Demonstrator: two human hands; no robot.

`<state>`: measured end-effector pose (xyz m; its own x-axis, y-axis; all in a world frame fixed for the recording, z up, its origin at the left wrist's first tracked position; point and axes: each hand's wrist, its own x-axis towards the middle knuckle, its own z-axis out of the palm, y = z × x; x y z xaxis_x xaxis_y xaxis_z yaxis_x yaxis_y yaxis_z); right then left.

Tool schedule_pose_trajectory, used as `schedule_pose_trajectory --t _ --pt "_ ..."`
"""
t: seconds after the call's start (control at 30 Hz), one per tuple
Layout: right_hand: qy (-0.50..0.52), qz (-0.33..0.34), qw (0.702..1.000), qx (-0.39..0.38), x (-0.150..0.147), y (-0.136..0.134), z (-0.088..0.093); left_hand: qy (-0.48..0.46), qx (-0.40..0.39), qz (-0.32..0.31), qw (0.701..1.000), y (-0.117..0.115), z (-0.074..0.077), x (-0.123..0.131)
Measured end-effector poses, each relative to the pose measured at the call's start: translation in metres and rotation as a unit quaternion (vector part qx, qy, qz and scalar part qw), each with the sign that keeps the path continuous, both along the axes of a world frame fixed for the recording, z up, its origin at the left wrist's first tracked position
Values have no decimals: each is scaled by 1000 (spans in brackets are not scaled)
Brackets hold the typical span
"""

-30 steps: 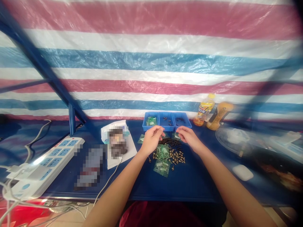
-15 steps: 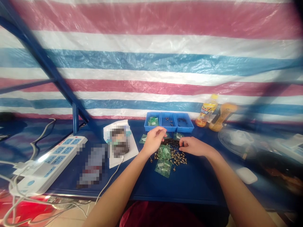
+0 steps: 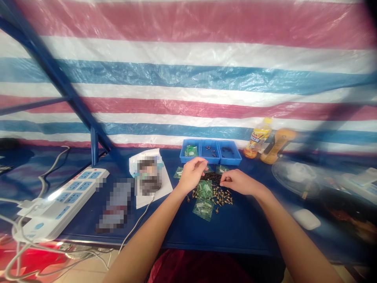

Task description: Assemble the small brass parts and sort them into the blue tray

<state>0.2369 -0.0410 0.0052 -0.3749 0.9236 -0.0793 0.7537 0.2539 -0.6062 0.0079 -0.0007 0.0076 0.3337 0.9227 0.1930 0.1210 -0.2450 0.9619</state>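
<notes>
My left hand (image 3: 193, 172) hovers at the left end of a pile of dark screws (image 3: 212, 179), fingers curled together. Whatever it may hold is too small to make out. At the right end of that pile, the fingertips of my right hand (image 3: 238, 182) are pinched against the dark screws; anything between them is hidden. Below lie loose brass-coloured pieces like short screws (image 3: 224, 196). Small green packets (image 3: 204, 208) with pale strips inside lie in front of my left hand, and another green packet (image 3: 178, 172) is beside its wrist.
Three joined blue bins (image 3: 209, 157) stand behind my hands, holding green packets and small parts. To the right are a yellow-capped drink bottle (image 3: 258, 139) and a second bottle (image 3: 275, 147). A white power strip (image 3: 66, 204), cable and white paper (image 3: 163, 186) lie left.
My right hand has shifted slightly left, further over the dark screws. My left hand stays nearly in place.
</notes>
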Motion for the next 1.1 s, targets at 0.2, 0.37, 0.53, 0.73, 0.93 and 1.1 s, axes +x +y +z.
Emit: schedule_pose_trajectory --t 0.2,0.37,0.53,0.73,0.93,1.1 --pt "-23 7 1000 -12 0 -3 4 0 0 -4 1000 0 1 0" --pt "-43 2 999 -28 7 -3 -1 9 9 -5 1000 -1 2 0" --pt "-37 7 999 -26 9 -1 -2 13 5 -7 1000 -2 4 0" --pt "-29 10 999 -22 8 1 1 11 11 -7 1000 -3 5 0" --pt "-11 24 1000 -11 7 2 0 9 9 -12 1000 -3 3 1" --pt "13 30 999 3 3 -1 2 10 5 -9 1000 -2 3 0"
